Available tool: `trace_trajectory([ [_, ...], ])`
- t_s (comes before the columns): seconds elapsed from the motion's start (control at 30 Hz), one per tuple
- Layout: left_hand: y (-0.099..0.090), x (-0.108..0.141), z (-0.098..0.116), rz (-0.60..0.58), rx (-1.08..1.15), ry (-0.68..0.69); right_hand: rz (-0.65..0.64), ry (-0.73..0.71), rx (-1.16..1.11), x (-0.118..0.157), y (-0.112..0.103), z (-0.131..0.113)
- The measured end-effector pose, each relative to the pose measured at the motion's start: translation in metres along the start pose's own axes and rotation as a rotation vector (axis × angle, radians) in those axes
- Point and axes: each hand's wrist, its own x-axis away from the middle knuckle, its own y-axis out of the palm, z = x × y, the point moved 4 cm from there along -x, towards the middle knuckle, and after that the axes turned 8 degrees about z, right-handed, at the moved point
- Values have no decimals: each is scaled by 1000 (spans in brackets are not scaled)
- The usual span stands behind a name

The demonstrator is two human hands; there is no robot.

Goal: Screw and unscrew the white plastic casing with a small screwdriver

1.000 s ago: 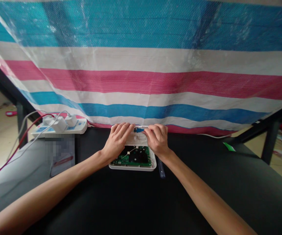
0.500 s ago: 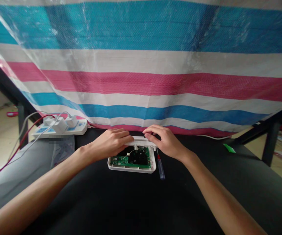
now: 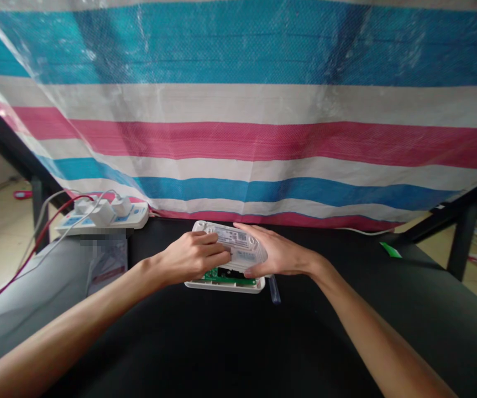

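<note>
A white plastic cover (image 3: 244, 255) with printed labels and vents sits tilted over a white router-like casing (image 3: 225, 287). Along the casing's near side, a strip of green circuit board (image 3: 238, 281) shows; the cover and my hands hide the rest. My right hand (image 3: 277, 251) grips the cover's right end, thumb at the near edge and fingers at the far one. Curled fingers of my left hand (image 3: 199, 251) press on the cover's left part, their tips partly hidden. Just right of the casing lies a screwdriver with a clear handle (image 3: 275, 290), its shaft out of sight.
On the left stands a white power strip (image 3: 134, 216) with several plugs and cables. In front of it lies a clear plastic bag (image 3: 108, 262). A green scrap (image 3: 391, 250) is at the right of the black table (image 3: 221, 348). Behind hangs a striped plastic sheet (image 3: 238, 105).
The labelled cover has come over the casing, hiding most of the circuit board. My right hand, formerly at the casing's far edge, now grips the cover; my left hand has shifted slightly right.
</note>
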Motion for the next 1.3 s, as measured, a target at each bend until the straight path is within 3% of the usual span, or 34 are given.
trace_trajectory([
  [0.1,1,1,-3,-152,102,-97,15,35,51,0,5,2],
  [0.3,13,19,-28,-408,265,-437,-2,87,155,3,15,2],
  [0.43,28,29,-33,-557,338,-498,-17,76,151,4,22,-4],
  [0.7,33,32,-30,-542,345,-516,-36,72,153,2,34,-8],
  [1.3,31,29,-28,-584,389,-519,-101,117,190,1,36,-4],
])
